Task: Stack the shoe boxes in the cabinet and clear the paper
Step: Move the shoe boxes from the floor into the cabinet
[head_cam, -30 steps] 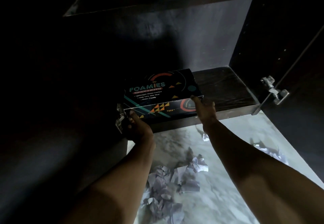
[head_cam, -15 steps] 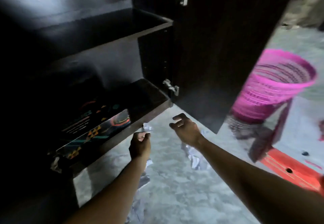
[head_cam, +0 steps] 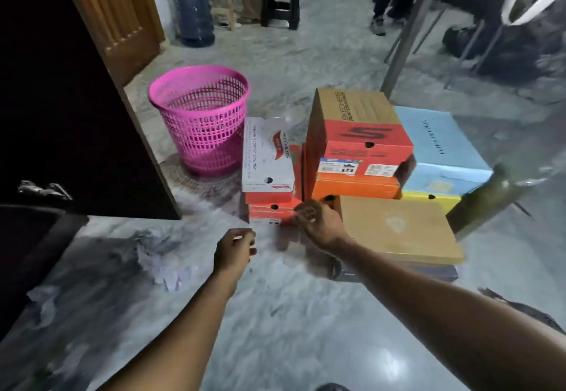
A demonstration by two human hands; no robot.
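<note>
Reaching forward over the marble floor (head_cam: 275, 314), both bare hands hang short of a cluster of shoe boxes. The right hand (head_cam: 318, 222) is loosely curled, its fingers (head_cam: 306, 214) bent inward and holding nothing; it sits right at the near corner of a tan box (head_cam: 398, 228) and just in front of the low red box (head_cam: 269, 211), though motion blur hides whether skin meets cardboard. The left hand (head_cam: 234, 249) is half closed, knuckles up, fingers tucked toward the palm; it appears empty and hovers above bare floor, apart from the boxes.

The boxes stand in a tight group: a white box (head_cam: 268, 155) lies on the red ones at the left, a brown-and-red Skechers box (head_cam: 355, 127) tops an orange box (head_cam: 355, 187) in the middle, and a light blue box (head_cam: 441, 142) rests on a yellow one (head_cam: 432, 200) at the right. The tan box lies nearest, on top of a darker box (head_cam: 398, 272).

Crumpled paper (head_cam: 162, 262) lies on the floor to the left of the left hand, near the dark cabinet door (head_cam: 76, 115), whose edge runs diagonally toward a pink mesh basket (head_cam: 202, 115). The basket stands just beside the white box. Open floor stretches between the forearms and toward the viewer. A metal leg (head_cam: 407, 29) rises behind the stack.
</note>
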